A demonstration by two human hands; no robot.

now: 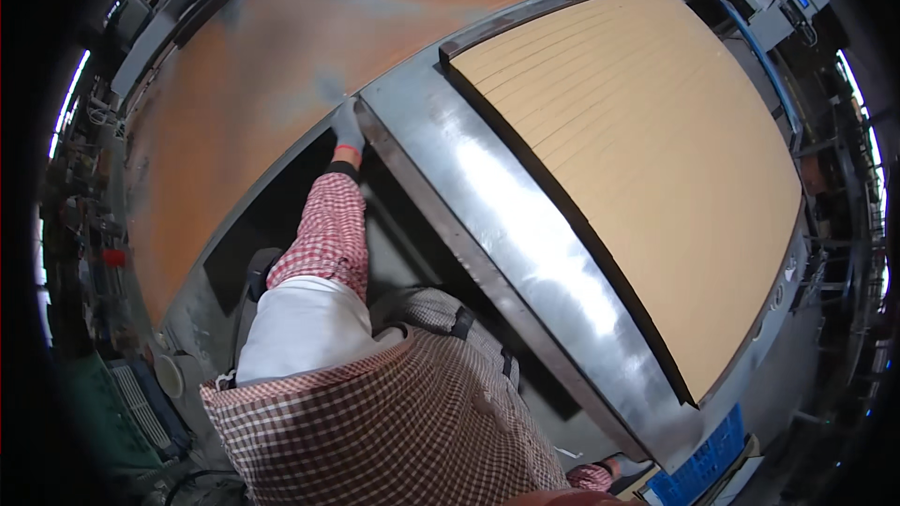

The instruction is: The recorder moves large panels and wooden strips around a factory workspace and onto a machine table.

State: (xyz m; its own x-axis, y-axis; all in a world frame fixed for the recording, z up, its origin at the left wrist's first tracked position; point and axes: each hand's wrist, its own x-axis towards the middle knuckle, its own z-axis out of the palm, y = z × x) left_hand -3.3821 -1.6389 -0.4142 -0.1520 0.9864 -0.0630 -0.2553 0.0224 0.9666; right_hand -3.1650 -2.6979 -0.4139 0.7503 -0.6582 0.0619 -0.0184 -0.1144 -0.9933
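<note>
- Orange-brown flat work surface [244, 94] with grey worn patches fills the upper left of the frame; it lies just beside the place where the left hand works.
- Left hand [347, 126], in a grey glove with a red cuff, is stretched out to the upper middle of the frame and rests on the end of the long shiny metal rail [525, 253]. The fingers seem laid flat on the corner and not closed around it, but I cannot tell this for certain.
- Metal rail runs as a diagonal from the upper middle to the lower right, and the tan slatted board [647, 159] lies touching its far side, at the right of the frame.
- To do this well, I judge the hand should press on the rail corner with the palm, with fingers kept away from the dark gap [309, 215] under it.
- Right hand [609, 466] shows only at the lower right edge, near the blue plastic crate [703, 464]; its state cannot be told.
</note>
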